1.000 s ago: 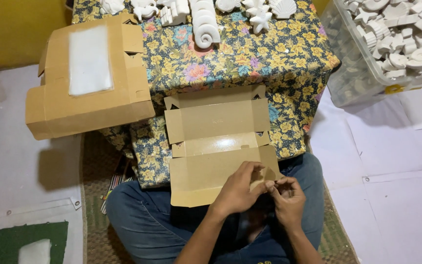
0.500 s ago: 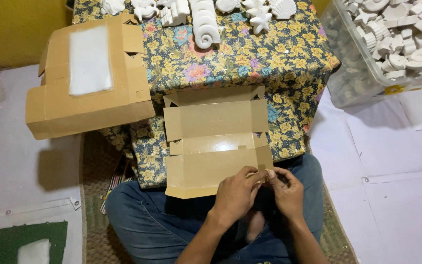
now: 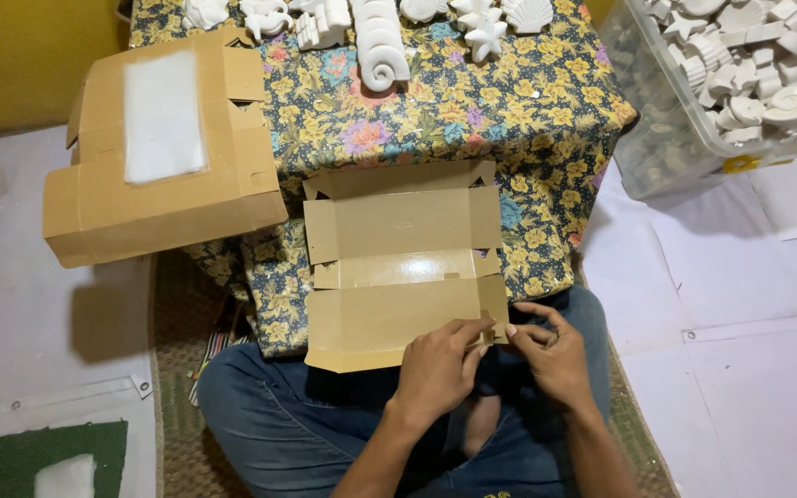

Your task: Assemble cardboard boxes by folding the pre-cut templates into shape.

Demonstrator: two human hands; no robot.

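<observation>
Unfolded brown carton blank [image 3: 398,277] lies half on the floral tabletop [image 3: 546,120], half over the person's lap. Left hand [image 3: 440,369] and right hand [image 3: 555,355] both pinch the small end flap at its near right corner. Panels creased but mostly flat, so folding looks barely begun; sides unraised. Finished windowed box [image 3: 154,148] sits left; white plaster shapes [image 3: 380,41] at the far edge.
</observation>
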